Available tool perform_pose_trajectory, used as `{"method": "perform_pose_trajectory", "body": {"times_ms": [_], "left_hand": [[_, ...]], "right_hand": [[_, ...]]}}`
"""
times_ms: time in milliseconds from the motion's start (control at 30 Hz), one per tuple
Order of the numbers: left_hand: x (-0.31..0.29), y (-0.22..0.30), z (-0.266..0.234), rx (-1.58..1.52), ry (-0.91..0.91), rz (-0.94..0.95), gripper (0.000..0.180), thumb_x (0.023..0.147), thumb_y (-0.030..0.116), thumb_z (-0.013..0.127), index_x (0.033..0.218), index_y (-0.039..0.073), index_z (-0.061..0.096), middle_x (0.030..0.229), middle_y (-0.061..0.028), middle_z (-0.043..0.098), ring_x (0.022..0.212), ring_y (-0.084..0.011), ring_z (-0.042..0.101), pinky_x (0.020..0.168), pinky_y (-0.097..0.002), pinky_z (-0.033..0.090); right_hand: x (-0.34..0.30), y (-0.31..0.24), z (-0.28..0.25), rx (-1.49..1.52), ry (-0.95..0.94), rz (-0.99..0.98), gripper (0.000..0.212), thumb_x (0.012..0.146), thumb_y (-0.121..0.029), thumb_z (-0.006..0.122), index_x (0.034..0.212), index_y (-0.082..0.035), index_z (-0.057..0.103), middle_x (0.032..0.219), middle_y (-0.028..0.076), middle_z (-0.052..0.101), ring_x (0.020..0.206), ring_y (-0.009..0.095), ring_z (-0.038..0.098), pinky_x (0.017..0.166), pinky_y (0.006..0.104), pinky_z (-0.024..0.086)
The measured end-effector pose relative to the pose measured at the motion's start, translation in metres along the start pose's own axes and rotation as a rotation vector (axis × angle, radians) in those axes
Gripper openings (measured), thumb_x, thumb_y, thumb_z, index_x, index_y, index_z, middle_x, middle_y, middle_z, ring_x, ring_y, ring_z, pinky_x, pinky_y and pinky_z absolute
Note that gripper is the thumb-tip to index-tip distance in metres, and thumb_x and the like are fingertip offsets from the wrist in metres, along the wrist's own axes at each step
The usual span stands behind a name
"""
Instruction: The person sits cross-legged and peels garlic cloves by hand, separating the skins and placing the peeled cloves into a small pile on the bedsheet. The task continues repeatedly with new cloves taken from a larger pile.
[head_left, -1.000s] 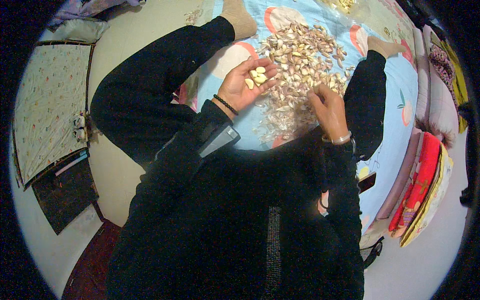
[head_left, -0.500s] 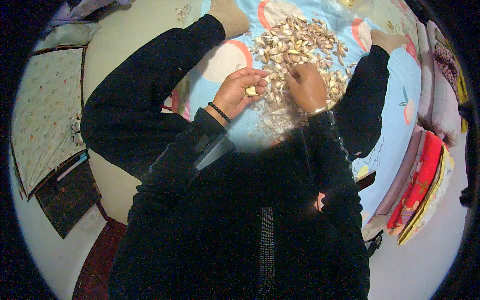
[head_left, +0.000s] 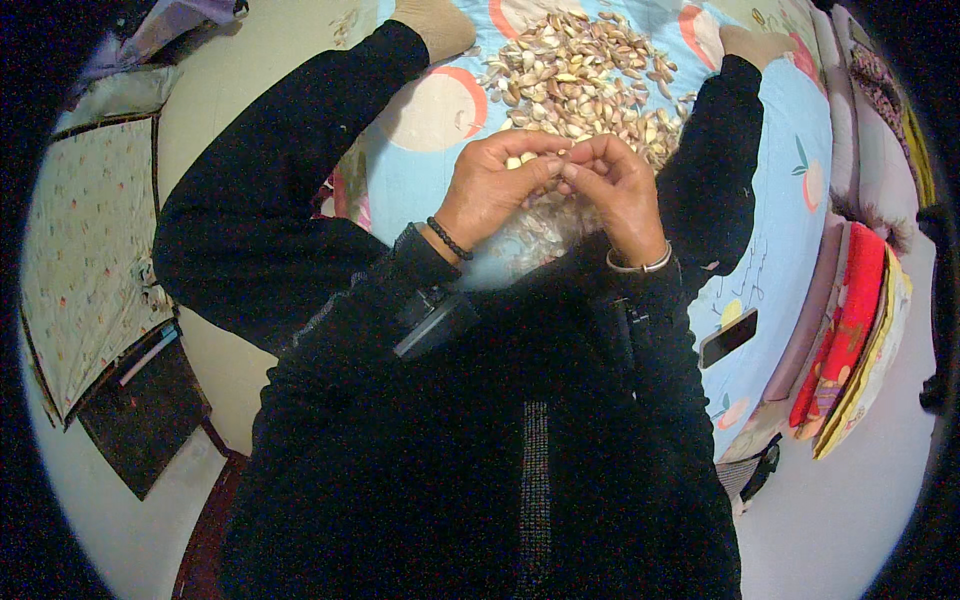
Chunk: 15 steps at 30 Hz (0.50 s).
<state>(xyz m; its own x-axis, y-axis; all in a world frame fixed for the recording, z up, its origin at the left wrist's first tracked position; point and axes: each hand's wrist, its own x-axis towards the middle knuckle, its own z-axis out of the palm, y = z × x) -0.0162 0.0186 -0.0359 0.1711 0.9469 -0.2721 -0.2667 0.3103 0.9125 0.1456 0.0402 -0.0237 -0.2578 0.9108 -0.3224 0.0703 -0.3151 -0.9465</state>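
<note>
Between my legs a wide pile of unpeeled garlic cloves [head_left: 580, 80] lies on a blue cloth [head_left: 790, 240] with peach-coloured prints. Just on its near side, the tips of both hands meet. My left hand [head_left: 495, 190], a dark bead bracelet at its wrist, is closed around a few pale peeled cloves [head_left: 518, 160]. My right hand [head_left: 622, 195], with a silvery bangle, pinches at the left fingertips. A small garlic clove seems to be between them, mostly hidden by the fingers. Below the hands lie loose papery garlic skins [head_left: 550, 230].
A dark phone [head_left: 729, 338] rests on the cloth beside my right leg [head_left: 725, 170]. My left leg [head_left: 290, 150] bends around the other side. Folded red and yellow textiles [head_left: 850, 320] lie at the right edge. A patterned cloth-covered panel [head_left: 95, 260] stands at the far left.
My right hand has come back from the pile to my left hand, and their fingertips now meet. The left hand has turned inward. The view has shifted slightly, showing more of the phone.
</note>
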Motion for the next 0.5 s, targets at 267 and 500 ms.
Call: {"method": "perform_pose_trajectory", "body": {"times_ms": [267, 500], "left_hand": [[-0.005, -0.003, 0.006, 0.311, 0.037, 0.236, 0.022, 0.080, 0.013, 0.067, 0.100, 0.005, 0.066, 0.089, -0.0026, 0.063, 0.073, -0.0069, 0.056, 0.063, -0.0194, 0.045], [-0.008, 0.002, 0.008, 0.551, 0.031, 0.396, 0.017, 0.076, 0.009, 0.068, 0.092, 0.004, 0.066, 0.085, -0.0061, 0.064, 0.078, -0.0136, 0.059, 0.070, -0.0252, 0.046]], "right_hand": [[-0.012, 0.008, -0.005, -0.054, 0.036, -0.092, 0.012, 0.078, -0.008, 0.066, 0.082, 0.000, 0.058, 0.074, 0.003, 0.060, 0.064, 0.008, 0.055, 0.056, 0.0208, 0.044], [-0.022, 0.004, -0.005, -0.036, 0.055, -0.095, 0.013, 0.080, -0.012, 0.064, 0.081, 0.000, 0.059, 0.067, 0.002, 0.059, 0.060, 0.007, 0.053, 0.053, 0.0211, 0.043]]}}
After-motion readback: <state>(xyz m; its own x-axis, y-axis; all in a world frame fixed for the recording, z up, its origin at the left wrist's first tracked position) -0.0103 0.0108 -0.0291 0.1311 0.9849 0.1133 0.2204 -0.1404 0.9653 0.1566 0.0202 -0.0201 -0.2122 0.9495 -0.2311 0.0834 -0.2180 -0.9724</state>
